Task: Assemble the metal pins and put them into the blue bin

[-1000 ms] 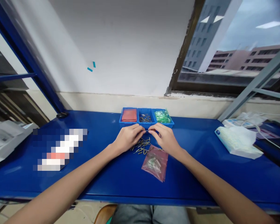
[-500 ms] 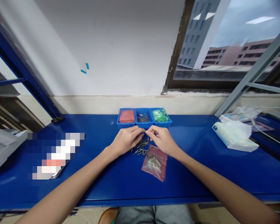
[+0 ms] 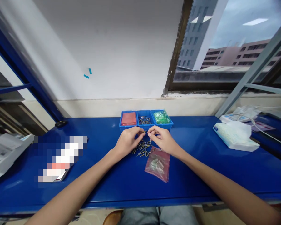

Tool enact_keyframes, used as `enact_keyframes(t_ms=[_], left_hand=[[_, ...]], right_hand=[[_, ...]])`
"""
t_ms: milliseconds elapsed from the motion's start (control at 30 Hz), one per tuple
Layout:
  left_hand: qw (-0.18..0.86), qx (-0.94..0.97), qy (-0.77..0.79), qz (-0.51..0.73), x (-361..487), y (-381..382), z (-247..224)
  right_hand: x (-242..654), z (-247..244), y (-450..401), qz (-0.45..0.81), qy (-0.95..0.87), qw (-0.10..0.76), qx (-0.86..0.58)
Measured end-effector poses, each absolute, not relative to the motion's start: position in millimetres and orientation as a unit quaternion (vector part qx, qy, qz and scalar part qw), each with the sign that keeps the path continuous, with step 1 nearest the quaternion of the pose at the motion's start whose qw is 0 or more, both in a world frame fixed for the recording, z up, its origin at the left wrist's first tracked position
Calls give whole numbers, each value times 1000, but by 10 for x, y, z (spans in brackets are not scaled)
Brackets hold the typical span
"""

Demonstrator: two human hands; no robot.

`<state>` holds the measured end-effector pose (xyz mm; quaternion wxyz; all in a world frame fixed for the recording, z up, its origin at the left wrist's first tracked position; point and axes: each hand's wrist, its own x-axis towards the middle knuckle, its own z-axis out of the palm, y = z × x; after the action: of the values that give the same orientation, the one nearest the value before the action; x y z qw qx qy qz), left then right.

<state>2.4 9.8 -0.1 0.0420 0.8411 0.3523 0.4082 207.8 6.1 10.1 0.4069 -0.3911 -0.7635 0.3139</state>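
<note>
Over the blue table (image 3: 107, 184), the left hand (image 3: 127, 141) and right hand (image 3: 162, 139) are pinching fingertips together on one small metal pin (image 3: 145, 132), hovering above the loose pin pile (image 3: 142, 148), beside a pink bag (image 3: 158, 164) and near three blue bins (image 3: 145, 120).

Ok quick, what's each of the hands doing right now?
Left hand: fingertips pinched shut, seemingly on a small metal pin.
Right hand: fingertips pinched at the same spot; what it holds cannot be told.
</note>
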Motion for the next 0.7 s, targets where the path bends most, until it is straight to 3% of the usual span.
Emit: enact_keyframes(t_ms=[433,533,700], left_hand=[[260,763,364,467,105,59,66],[218,787,363,449,92,64,85],[58,832,377,403,33,78,74]], right_hand=[[2052,38,64,283,-800,369,-379],[2053,42,54,271,-800,375,-381],[2067,69,35,229,-808,385,-384]])
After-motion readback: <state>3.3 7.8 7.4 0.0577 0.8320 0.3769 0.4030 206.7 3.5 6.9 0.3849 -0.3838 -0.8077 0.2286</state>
